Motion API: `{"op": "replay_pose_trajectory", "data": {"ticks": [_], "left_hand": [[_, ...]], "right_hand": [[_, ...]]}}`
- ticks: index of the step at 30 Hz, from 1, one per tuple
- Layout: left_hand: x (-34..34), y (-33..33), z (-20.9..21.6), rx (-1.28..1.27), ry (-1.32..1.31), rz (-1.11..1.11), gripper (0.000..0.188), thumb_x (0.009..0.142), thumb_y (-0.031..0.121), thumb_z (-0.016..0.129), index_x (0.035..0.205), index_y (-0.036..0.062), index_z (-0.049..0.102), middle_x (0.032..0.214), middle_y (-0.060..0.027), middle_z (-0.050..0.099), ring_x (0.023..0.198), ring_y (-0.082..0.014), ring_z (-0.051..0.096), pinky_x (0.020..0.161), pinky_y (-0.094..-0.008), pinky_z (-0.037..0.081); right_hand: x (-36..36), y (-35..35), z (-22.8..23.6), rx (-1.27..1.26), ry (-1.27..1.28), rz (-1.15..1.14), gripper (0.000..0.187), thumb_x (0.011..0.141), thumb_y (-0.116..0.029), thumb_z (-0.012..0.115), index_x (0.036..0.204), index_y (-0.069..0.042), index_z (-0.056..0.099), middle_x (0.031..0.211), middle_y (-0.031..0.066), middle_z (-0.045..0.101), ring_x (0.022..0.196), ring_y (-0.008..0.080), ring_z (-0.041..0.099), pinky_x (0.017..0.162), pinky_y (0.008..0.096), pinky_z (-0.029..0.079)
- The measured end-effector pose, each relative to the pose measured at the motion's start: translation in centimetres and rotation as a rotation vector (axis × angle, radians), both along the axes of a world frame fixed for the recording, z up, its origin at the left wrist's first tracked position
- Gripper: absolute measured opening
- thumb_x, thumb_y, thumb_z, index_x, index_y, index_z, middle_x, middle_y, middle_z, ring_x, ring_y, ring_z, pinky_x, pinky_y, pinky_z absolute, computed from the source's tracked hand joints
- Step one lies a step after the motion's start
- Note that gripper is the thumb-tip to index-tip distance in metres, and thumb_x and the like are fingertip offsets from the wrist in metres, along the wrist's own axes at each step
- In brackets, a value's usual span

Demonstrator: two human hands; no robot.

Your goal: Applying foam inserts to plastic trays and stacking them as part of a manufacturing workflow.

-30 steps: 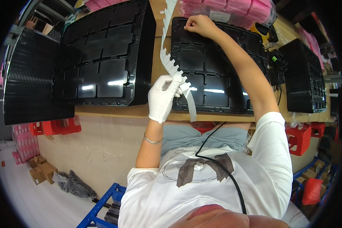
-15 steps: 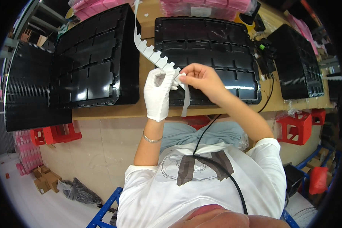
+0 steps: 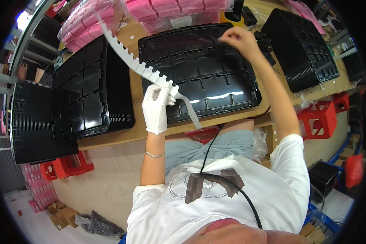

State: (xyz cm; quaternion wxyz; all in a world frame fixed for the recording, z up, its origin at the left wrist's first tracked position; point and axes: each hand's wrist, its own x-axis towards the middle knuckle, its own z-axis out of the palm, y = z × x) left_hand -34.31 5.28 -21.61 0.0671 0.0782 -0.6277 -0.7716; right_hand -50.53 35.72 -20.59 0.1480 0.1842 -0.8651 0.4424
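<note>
My left hand [image 3: 155, 109], in a white glove, pinches a long white strip [image 3: 131, 60] with a row of notched tabs along it. The strip runs up and away to the far left, and its plain tail [image 3: 188, 109] hangs down past the glove. Below it lies a black plastic tray [image 3: 191, 65] with moulded compartments. Over the tray's far right part is my bare right hand [image 3: 240, 41], thumb and fingertips pressed together. Whatever is between those fingertips is too small to make out.
Tall stacks of black trays stand at left [image 3: 91, 91] and right [image 3: 303, 49]. Pink bundles [image 3: 160, 14] in clear film line the table's back, beside a yellow tape roll [image 3: 232, 18]. Red stools [image 3: 319, 120] sit under the table edge. A black cable [image 3: 248, 191] crosses my shirt.
My right hand has left the strip and moved away to the far right, over the tray. My left hand still holds the strip, a little further left; the whole view has shifted.
</note>
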Motion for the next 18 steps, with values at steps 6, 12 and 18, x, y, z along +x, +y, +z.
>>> {"op": "replay_pose_trajectory", "data": {"ticks": [6, 12, 18], "left_hand": [[0.6, 0.9, -1.4, -0.037, -0.034, -0.080, 0.013, 0.096, 0.012, 0.064, 0.097, 0.0003, 0.060, 0.085, -0.0079, 0.067, 0.063, -0.0076, 0.058, 0.058, -0.0207, 0.047], [0.9, 0.6, -1.7, 0.007, -0.020, -0.081, 0.010, 0.096, 0.010, 0.064, 0.093, 0.0009, 0.060, 0.086, -0.0092, 0.067, 0.062, -0.0087, 0.058, 0.054, -0.0206, 0.044], [0.6, 0.5, -1.8, 0.046, -0.025, -0.118, 0.010, 0.095, 0.010, 0.064, 0.093, 0.0009, 0.060, 0.088, -0.0100, 0.067, 0.062, -0.0091, 0.058, 0.054, -0.0207, 0.043]], "right_hand": [[-10.0, 3.7, -4.3, 0.338, -0.057, -0.006, 0.015, 0.081, -0.020, 0.075, 0.086, -0.006, 0.071, 0.066, 0.0023, 0.060, 0.061, 0.0124, 0.055, 0.060, 0.0284, 0.045], [-11.8, 3.9, -5.4, 0.389, -0.037, -0.040, 0.015, 0.080, -0.020, 0.074, 0.085, -0.006, 0.070, 0.067, 0.0036, 0.064, 0.061, 0.0153, 0.060, 0.060, 0.0297, 0.047], [-12.1, 3.6, -5.4, 0.441, -0.009, -0.042, 0.018, 0.080, -0.023, 0.074, 0.085, -0.007, 0.070, 0.069, 0.0050, 0.065, 0.062, 0.0163, 0.061, 0.061, 0.0309, 0.048]]}}
